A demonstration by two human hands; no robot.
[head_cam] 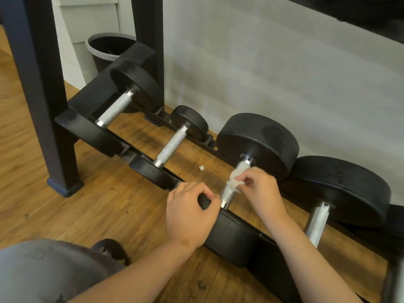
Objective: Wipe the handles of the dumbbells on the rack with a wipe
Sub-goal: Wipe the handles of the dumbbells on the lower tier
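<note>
Steel knurled handle (227,194), third dumbbell from left: wiping step in hand. Right hand (260,191) pinches crumpled white wipe (235,179) on it; left hand (188,213) grips its near black head (229,235). Next, likely: stroke nearward.

Handle (227,193): middle covered by the wipe (235,181) and the right hand (260,193) pinching it.
Dumbbell (258,141): near head's top edge hidden under the gripping left hand (188,217).
Bin (109,47): lower part hidden behind the rack (87,127).
Scrap (201,168) on the floor (109,215): too small to tell what it is.
Grey shape (43,270), bottom left: blurred, cut off by the edge.
</note>
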